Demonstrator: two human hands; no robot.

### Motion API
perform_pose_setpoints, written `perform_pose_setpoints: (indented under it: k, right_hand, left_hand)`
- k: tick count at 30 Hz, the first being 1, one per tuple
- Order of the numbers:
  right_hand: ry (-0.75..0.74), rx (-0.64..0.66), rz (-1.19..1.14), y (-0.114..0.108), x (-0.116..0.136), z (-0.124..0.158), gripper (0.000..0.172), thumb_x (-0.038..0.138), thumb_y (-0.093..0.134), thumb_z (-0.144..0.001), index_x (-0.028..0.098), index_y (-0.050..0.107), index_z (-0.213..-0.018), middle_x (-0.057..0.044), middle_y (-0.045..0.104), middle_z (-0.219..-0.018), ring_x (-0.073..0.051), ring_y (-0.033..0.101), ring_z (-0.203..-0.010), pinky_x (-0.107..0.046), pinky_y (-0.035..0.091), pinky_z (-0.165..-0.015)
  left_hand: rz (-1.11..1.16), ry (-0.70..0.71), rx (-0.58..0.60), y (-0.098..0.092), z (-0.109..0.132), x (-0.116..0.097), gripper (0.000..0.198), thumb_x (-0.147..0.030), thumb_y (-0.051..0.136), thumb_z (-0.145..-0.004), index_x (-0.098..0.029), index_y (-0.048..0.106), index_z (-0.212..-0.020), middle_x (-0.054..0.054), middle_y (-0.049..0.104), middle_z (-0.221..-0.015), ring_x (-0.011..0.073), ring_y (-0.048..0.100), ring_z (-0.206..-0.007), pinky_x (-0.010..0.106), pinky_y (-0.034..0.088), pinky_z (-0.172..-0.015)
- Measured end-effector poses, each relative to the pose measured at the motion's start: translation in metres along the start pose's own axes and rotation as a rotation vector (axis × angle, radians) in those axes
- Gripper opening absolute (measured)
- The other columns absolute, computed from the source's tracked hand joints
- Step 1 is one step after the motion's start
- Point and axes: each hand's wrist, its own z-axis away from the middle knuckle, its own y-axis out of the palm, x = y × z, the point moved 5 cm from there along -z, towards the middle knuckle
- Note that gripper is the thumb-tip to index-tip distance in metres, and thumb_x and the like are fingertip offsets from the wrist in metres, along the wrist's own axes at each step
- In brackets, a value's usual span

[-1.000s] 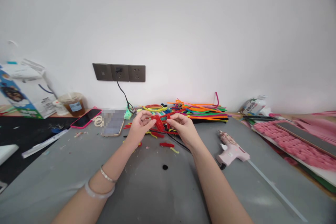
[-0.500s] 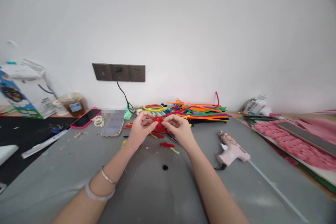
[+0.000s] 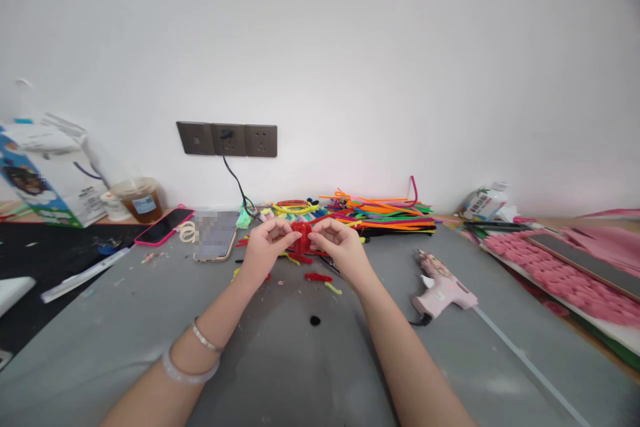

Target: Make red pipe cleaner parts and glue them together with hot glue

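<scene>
My left hand (image 3: 265, 250) and my right hand (image 3: 337, 247) meet over the middle of the grey table (image 3: 125, 327), both pinching a small red pipe-cleaner piece (image 3: 302, 237) between their fingertips. The piece is bunched up and mostly hidden by my fingers. Loose red and yellow pipe-cleaner scraps (image 3: 320, 278) lie on the table just below my hands. Behind them a pile of coloured pipe cleaners (image 3: 380, 212) rests against the wall.
A pink glue gun (image 3: 443, 290) lies right of my hands. Two phones (image 3: 163, 227) and a drink cup (image 3: 137, 199) sit at the left, a box (image 3: 45, 177) beyond them. A black cord runs from the wall socket (image 3: 227, 139). Pink material (image 3: 565, 277) fills the right edge.
My hands have drawn closer together and the red piece has been squeezed into a tighter bunch between my fingertips. The rest is as before.
</scene>
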Motion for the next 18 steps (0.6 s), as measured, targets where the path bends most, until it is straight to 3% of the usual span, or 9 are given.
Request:
perform_pose_setpoints:
  k: [6, 11, 18]
  right_hand:
    - [0.046, -0.009, -0.071, -0.0028, -0.0039, -0.0007, 0.035, 0.044, 0.088, -0.059, 0.021, 0.065, -0.072, 0.001, 0.064, -0.074, -0.014, 0.060, -0.067, -0.030, 0.058, -0.067]
    - [0.075, -0.049, -0.123, -0.0059, -0.0026, -0.0004, 0.035, 0.043, 0.089, -0.058, 0.020, 0.067, -0.072, 0.002, 0.065, -0.072, -0.011, 0.058, -0.063, -0.025, 0.057, -0.063]
    - [0.096, -0.023, -0.171, -0.0050, -0.0039, 0.0000, 0.032, 0.042, 0.088, -0.061, 0.020, 0.068, -0.072, 0.002, 0.065, -0.067, -0.011, 0.058, -0.059, -0.024, 0.053, -0.062]
  left_hand:
    - [0.024, -0.018, 0.021, 0.0004, 0.0000, 0.0024, 0.023, -0.035, 0.083, -0.068, -0.018, 0.067, -0.069, 0.000, 0.064, -0.073, 0.0144, 0.060, -0.069, 0.026, 0.051, -0.067]
    - [0.124, -0.084, 0.019, -0.0001, 0.0006, 0.0089, 0.031, -0.047, 0.074, -0.076, -0.017, 0.073, -0.076, 0.006, 0.069, -0.094, 0.0181, 0.066, -0.082, 0.032, 0.058, -0.075]
    - [0.224, -0.121, 0.058, 0.0032, 0.0003, 0.0084, 0.030, -0.028, 0.087, -0.065, -0.018, 0.067, -0.086, 0.001, 0.070, -0.087, 0.0146, 0.067, -0.080, 0.025, 0.056, -0.071]
